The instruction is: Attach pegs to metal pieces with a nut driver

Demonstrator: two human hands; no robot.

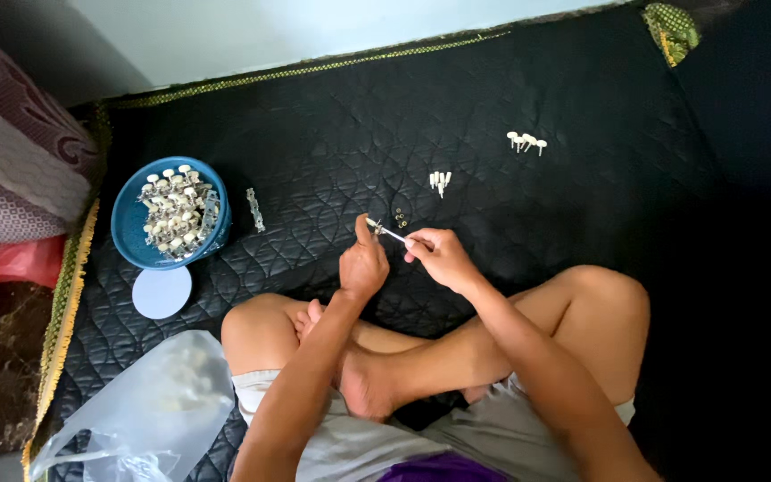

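Head view: I'm sitting cross-legged on a black quilted mat (493,107), both hands up in front of my knees.
Left hand (363,266): closed around one end of a small metal part (388,232), thumb sticking up beside it.
Right hand (439,254): fingertips pinched narrow on the other end of that same part, so it spans between my two hands.
Metal part: thin, pale, slightly tilted, held just above the mat; too small to make out in detail.
Tiny dark bits (401,217): on the mat just beyond my fingertips.
White pegs, near cluster (440,181): a little further out past my right hand.
White pegs, far cluster (526,141): well out, beyond and to the right of my right hand.
Blue bowl (127,228): well off to the left of my left hand, heaped with metal-and-white pieces.
Metal strip (255,210): lying just beside the bowl, on the side nearer my hands.
Pale round lid (161,292): just below the bowl.
Clear plastic bag (149,402): by my left knee.
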